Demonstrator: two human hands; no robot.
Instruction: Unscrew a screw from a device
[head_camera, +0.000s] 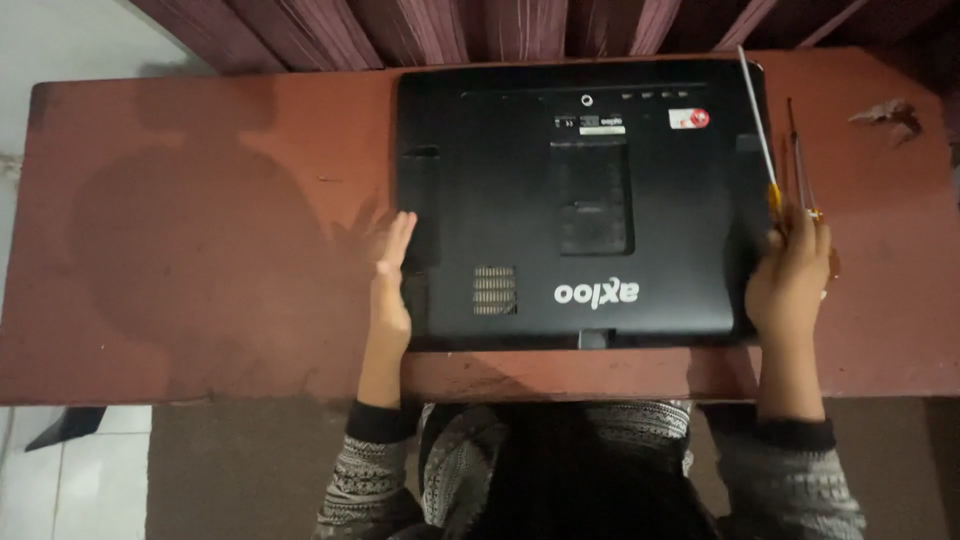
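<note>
A black all-in-one computer (580, 200) lies face down on a reddish-brown worktop (200, 250), its back panel up and its far edge close to the dark curtain (450, 30) behind the worktop. Everything else is placed here relative to that computer.

At its left edge, the person's left hand (392, 285) rests flat and open, fingers stretched out and together, the palm side against the computer's side near the lower left corner. It grips nothing; judging by the posture, it steadies or squares the casing against the worktop. Just right of that hand, on the back panel, sits a small vent grille (494, 290), and further right a rectangular cover plate (590, 195) sits in the panel's middle.

At the computer's right edge, the right hand (790, 280) presses against the side while closed around several screwdrivers (790, 180). One with a long pale shaft (755, 110) slants up over the computer's upper right corner; the thinner ones stand just beside it. Held bunched like this, the tools stay ready while both hands bracket the casing.

Far right of the computer, a small crumpled scrap (885, 115) lies on the worktop.
</note>
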